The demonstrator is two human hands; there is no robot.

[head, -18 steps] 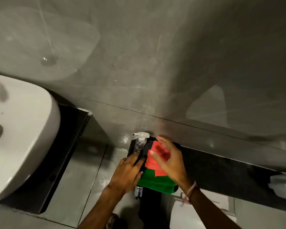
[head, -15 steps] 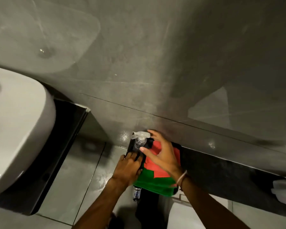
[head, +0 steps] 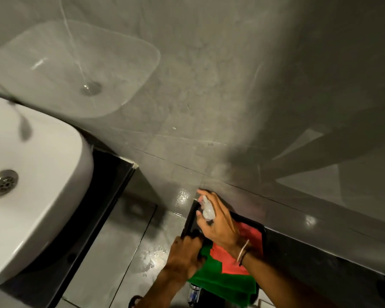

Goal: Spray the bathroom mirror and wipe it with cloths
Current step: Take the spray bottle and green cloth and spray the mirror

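- The spray bottle (head: 207, 210) is gripped around its head by the right hand (head: 218, 225), over the far left corner of a black tray (head: 262, 232).
- Its long axis is largely hidden; the white nozzle appears to point up-left, away from the wrist.
- The tray's left edge is clasped by the left hand (head: 185, 254).
- A red cloth (head: 229, 261) and a green cloth (head: 227, 283) are seen beneath the right wrist.

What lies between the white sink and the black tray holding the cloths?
In the head view, only glossy grey floor tile and the dark counter edge under the sink separate it from the tray; nothing stands on that stretch.
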